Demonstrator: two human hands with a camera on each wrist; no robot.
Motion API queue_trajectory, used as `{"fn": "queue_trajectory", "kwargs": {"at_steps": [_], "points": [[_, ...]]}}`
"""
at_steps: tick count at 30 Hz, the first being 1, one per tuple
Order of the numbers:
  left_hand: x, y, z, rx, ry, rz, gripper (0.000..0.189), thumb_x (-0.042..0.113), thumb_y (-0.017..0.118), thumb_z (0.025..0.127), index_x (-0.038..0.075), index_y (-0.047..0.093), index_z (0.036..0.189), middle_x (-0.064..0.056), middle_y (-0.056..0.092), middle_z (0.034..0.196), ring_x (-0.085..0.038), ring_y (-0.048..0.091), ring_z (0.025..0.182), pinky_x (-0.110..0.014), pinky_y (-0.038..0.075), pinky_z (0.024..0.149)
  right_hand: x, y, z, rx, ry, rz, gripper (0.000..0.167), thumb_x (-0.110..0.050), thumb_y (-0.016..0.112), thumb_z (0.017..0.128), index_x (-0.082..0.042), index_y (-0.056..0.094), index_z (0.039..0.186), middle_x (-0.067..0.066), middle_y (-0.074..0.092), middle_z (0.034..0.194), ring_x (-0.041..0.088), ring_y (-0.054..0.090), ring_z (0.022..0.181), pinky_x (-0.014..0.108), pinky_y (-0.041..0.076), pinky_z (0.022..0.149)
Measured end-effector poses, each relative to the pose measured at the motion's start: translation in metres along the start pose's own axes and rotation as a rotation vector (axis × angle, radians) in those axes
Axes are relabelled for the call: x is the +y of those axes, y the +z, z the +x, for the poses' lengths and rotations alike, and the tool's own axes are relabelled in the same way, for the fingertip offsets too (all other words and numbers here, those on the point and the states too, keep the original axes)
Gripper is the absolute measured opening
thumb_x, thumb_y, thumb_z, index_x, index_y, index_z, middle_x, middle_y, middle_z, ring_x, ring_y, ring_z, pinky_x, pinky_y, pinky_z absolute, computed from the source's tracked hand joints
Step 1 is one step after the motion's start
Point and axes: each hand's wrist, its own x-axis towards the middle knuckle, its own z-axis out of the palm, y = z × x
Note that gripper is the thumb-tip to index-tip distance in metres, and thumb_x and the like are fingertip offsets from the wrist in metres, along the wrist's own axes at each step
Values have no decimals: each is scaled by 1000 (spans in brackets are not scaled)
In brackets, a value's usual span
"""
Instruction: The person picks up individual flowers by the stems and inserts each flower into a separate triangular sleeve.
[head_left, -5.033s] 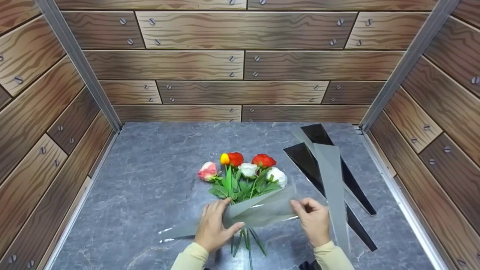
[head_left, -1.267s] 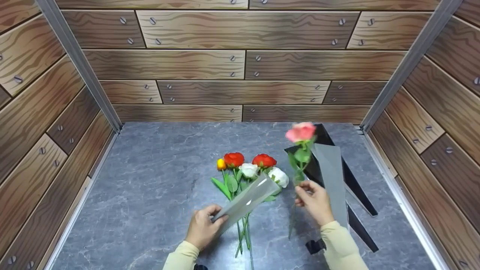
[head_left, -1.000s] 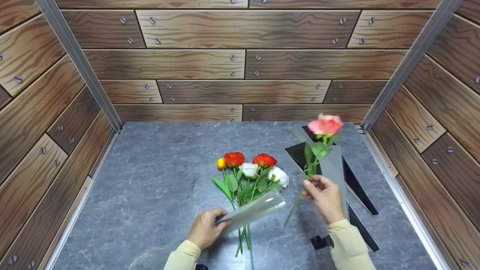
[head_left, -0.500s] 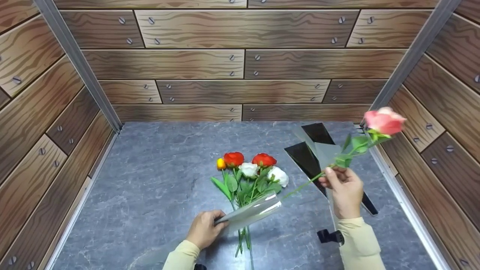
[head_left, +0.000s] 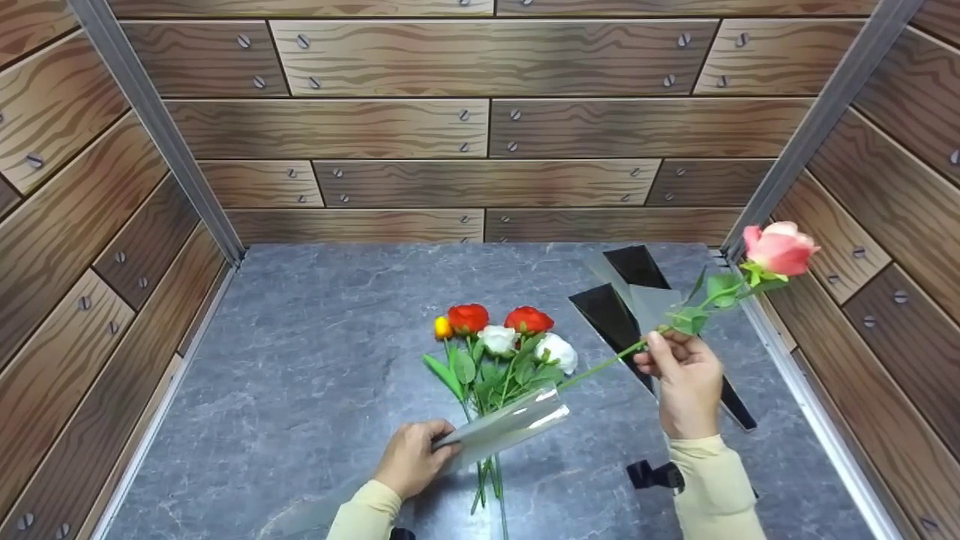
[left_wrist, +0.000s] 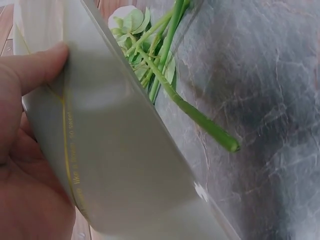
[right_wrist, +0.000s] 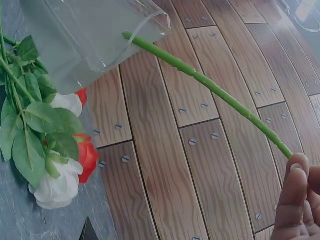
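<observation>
My left hand (head_left: 414, 457) grips a grey, part-clear flower sleeve (head_left: 506, 427), thumb on its face in the left wrist view. The sleeve is held tilted above the stems of the flowers lying on the table, its wide mouth to the right. My right hand (head_left: 686, 382) pinches the green stem of a pink rose (head_left: 780, 250) between thumb and fingers, the bloom pointing up and right. In the right wrist view the cut end of the stem (right_wrist: 215, 89) is at the sleeve's mouth, seemingly just inside the rim. Beneath lie red roses (head_left: 468, 319), white roses (head_left: 556, 354) and a yellow-orange tulip (head_left: 442, 328).
Several more sleeves, black (head_left: 611, 319) and grey (head_left: 651, 306), lie overlapped on the right, partly behind my right hand and forearm. The grey marbled table (head_left: 315, 337) is bounded by wood-patterned walls (head_left: 480, 60) at the back and sides.
The pink rose, earlier lying left of the other flowers, is in my right hand and has swung up and right. Its stem end has come to the sleeve's mouth; the sleeve has tipped lower.
</observation>
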Motion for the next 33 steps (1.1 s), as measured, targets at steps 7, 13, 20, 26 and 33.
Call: {"fn": "queue_trajectory", "kwargs": {"at_steps": [7, 13, 20, 26, 33], "points": [[8, -1, 2, -12, -33, -94, 9, 26, 77, 81, 21, 69, 85, 11, 70, 82, -6, 64, 74, -29, 52, 70, 4, 5, -11, -64, 84, -48, 8, 3, 67, 87, 5, 60, 91, 13, 70, 78, 16, 64, 55, 25, 50, 48], [18, 0, 7, 19, -40, -244, 18, 30, 78, 79, 17, 70, 88, 8, 70, 84, -7, 64, 76, -27, 52, 71, 13, 9, -23, -214, 178, -94, 13, 6, 67, 85, -7, 68, 87, 5, 68, 79, 11, 59, 65, 22, 46, 57], [28, -1, 11, 40, -24, -318, 18, 29, 79, 78, 16, 71, 89, 9, 71, 84, -7, 64, 77, -26, 51, 73, 19, 12, -33, -379, 238, -80, 19, 9, 68, 82, -7, 70, 93, 3, 67, 90, 14, 61, 81, 24, 50, 72], [33, -3, 10, 55, -2, -309, 15, 25, 79, 78, 15, 71, 86, 8, 71, 82, -8, 65, 76, -27, 52, 73, 17, 13, -34, -451, 272, -99, 15, 10, 64, 84, 3, 69, 96, 6, 68, 92, 17, 64, 89, 27, 50, 79], [36, -1, 10, 42, 16, -289, 14, 26, 79, 79, 16, 72, 86, 8, 71, 82, -7, 64, 75, -26, 52, 71, 14, 14, -33, -474, 275, -171, 21, 10, 66, 82, 17, 62, 101, 8, 69, 92, 19, 65, 88, 30, 51, 80]]}}
